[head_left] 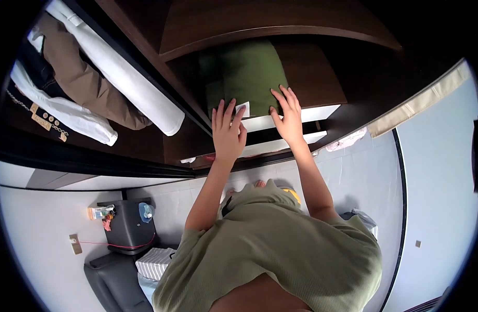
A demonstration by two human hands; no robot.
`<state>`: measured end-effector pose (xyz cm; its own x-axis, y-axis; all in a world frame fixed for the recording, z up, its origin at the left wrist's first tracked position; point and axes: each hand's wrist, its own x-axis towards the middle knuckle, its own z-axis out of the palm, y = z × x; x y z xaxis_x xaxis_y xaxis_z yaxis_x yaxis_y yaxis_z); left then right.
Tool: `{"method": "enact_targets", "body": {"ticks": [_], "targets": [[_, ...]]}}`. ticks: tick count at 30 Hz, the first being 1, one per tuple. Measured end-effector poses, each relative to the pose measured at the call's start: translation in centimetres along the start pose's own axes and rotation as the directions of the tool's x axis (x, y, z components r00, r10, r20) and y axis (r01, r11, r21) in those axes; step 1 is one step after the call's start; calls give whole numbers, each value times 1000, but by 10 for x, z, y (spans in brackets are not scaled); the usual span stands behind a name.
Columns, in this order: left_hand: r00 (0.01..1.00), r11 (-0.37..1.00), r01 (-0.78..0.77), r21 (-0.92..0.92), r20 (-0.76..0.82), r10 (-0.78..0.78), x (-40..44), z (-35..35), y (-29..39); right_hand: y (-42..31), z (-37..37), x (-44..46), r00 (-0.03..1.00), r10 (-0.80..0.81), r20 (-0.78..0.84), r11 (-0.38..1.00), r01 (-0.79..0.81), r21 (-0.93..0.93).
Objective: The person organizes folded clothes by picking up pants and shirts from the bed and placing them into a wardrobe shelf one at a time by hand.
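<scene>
1. Left hand [228, 136] and right hand [289, 119] are spread open, nothing gripped.
2. Green cloth [255, 73] is laid on the shelf [312, 80], under and beyond them.
3. Probably soft, light; best held from both sides.

Matt, smooth cloth on the green bundle [254, 73]. Dark wood-grain finish, faintly glossy, on the shelf [312, 75]. Ribbed knit in the shirt [280, 234].
</scene>
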<state>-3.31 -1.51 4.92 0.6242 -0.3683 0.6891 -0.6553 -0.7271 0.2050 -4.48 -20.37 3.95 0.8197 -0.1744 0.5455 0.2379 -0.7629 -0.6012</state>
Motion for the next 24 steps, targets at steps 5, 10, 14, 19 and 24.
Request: {"method": "enact_targets", "body": {"ticks": [5, 10, 14, 19, 24], "targets": [[999, 997, 15, -78, -50, -19, -4, -16, -6, -10, -5, -14, 997, 36, -74, 999, -34, 29], [998, 975, 1, -224, -64, -15, -9, -28, -13, -28, -7, -28, 985, 109, -133, 992, -101, 69], [1000, 908, 28, -419, 2, -30, -8, -36, -23, -46, -1, -39, 962, 197, -188, 980, -186, 74], [996, 841, 44, -539, 84, 2, -13, -40, -39, -73, 16, -57, 936, 260, -236, 965, -244, 97], [962, 752, 95, -652, 255, 99, -27, -43, -31, -102, 23, -87, 902, 315, -296, 949, -299, 102]]}}
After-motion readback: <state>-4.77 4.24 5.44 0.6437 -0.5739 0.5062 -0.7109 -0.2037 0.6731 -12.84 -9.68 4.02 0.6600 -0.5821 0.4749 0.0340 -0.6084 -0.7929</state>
